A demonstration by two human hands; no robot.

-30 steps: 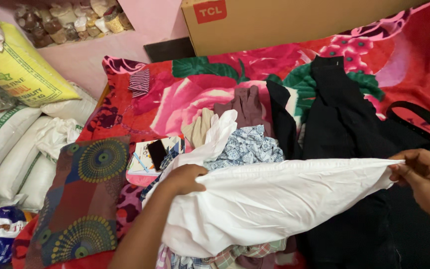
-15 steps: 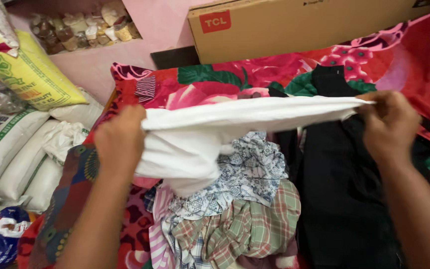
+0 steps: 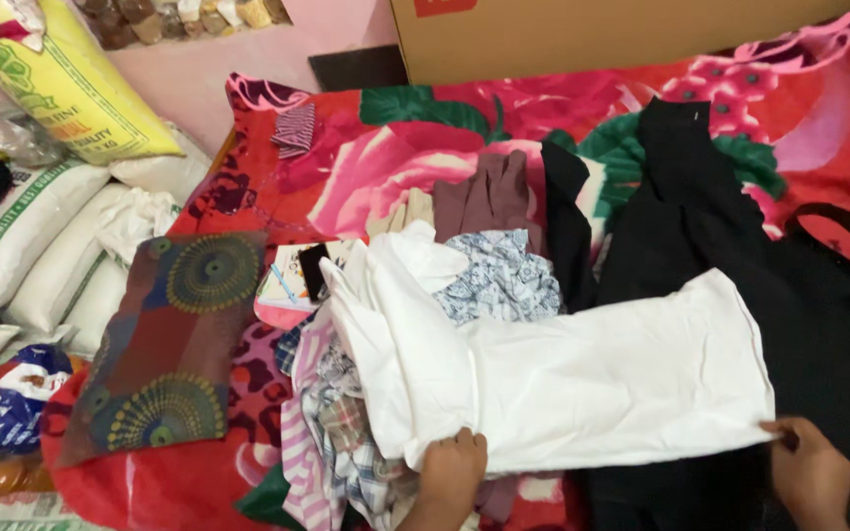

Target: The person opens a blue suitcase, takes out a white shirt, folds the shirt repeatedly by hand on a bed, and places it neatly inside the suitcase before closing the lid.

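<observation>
Floral blanket: both hands' fingers pinch smooth white cloth flat, rect.

The 2 hands sit low at the bottom edge of the view, well apart. The left hand is curled knuckles-up, fingers pinched closed. The right hand is likewise closed, fingertips pinching at its upper left.

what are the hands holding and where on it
Both hold the white garment by its near edge: left hand at the lower left corner, right hand at the lower right corner.
</observation>
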